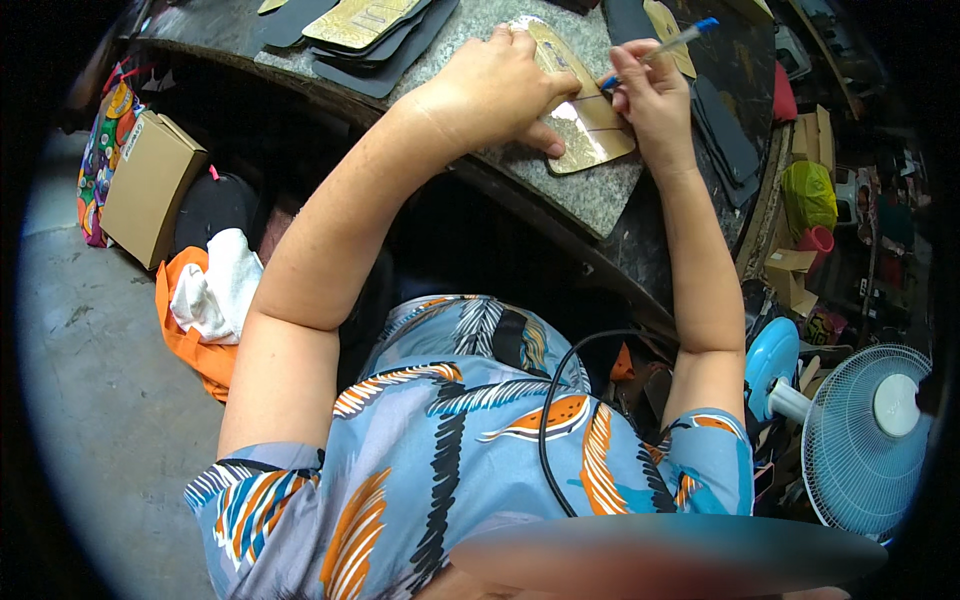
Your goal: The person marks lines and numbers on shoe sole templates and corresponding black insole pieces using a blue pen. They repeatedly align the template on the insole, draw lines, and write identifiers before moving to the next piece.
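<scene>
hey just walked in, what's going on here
A person at a table is working with a gold, sole-shaped piece that lies on a grey slab. Their left hand rests on it, thumb and fingers spread. Their right hand holds a pen, its tip at the piece's right side; whether it touches isn't clear. Dark lines already cross the piece. Dark flat pieces lie to the right, and another stack sits to the left.
</scene>
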### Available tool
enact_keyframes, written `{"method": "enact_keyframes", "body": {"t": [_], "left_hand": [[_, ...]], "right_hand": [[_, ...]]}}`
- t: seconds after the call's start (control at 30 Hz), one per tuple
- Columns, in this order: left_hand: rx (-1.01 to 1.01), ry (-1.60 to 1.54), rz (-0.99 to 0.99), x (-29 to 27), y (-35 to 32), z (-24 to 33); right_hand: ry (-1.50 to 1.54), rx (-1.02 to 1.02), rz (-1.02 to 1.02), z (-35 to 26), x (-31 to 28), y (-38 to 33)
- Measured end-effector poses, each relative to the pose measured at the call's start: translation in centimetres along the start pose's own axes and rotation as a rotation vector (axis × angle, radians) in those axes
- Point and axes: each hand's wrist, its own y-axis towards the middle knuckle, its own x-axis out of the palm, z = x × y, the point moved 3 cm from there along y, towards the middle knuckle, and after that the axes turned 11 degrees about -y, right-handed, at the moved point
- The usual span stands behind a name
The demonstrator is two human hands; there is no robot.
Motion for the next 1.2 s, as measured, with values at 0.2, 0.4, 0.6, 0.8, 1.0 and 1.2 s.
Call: {"method": "enact_keyframes", "body": {"t": [0.2,0.4,0.6,0.8,1.0,1.2], "left_hand": [[0.008,0.036,0.028,0.5,-0.3,-0.2],[0.027,0.064,0.11,1.0,-0.6,-0.4],[0.03,0.059,0.098,0.9,-0.6,-0.4],[0.017,0.06,0.051,0.6,-0.7,-0.2],[0.008,0.043,0.019,0.6,-0.7,-0.3],[0.026,0.053,0.095,0.5,-1.0,-0.2]], "right_hand": [[-0.294,-0.219,-0.1,-0.8,0.5,-0.1],[-0.15,-0.173,-0.035,-0.6,0.3,-0.1],[0.156,0.086,0.005,0.2,-0.2,-0.1],[0.255,0.13,0.023,0.2,-0.3,0.1],[-0.147,-0.052,-0.067,-0.1,0.6,-0.1],[0.448,0.32,-0.197,0.1,-1.6,1.2]]}}
